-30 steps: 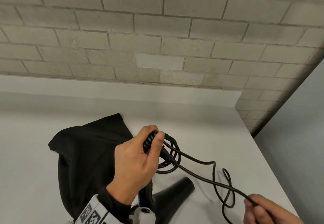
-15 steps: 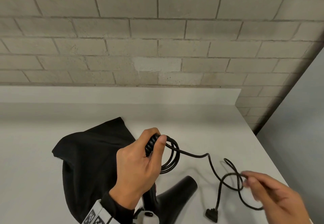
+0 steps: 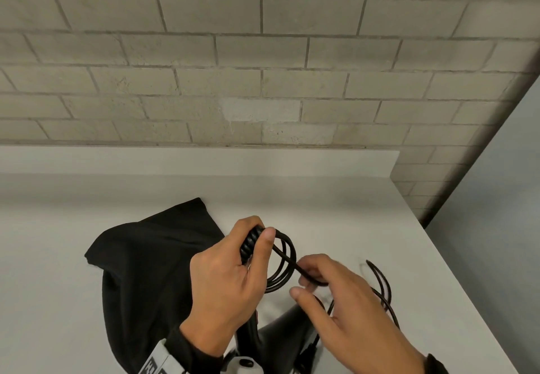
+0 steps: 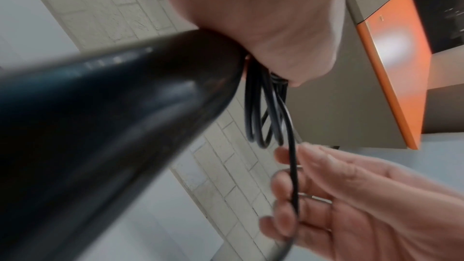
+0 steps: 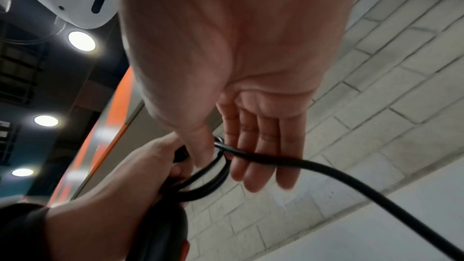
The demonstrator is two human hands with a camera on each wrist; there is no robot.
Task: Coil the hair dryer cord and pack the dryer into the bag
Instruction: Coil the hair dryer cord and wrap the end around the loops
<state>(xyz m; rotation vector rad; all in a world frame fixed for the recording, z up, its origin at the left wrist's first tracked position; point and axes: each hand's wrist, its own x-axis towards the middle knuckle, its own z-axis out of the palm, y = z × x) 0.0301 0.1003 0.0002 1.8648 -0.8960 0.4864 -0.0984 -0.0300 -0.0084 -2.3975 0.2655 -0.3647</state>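
Left hand (image 3: 230,283): clamped on hair dryer (image 4: 105,126) handle and coiled cord (image 3: 282,262) loops, held above white bench (image 3: 336,212). Right hand (image 3: 350,315): fingers loosely curled round the free cord run just right of the coil. Black bag (image 3: 146,271): flat on bench, left of both hands.

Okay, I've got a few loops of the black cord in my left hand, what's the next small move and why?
Probably lay one more loop: the right hand brings the thin black power cord it is guiding up to the left hand, which already pinches several loops against the black hair dryer. Slack cord still trails loose over the white table, so coiling isn't finished.
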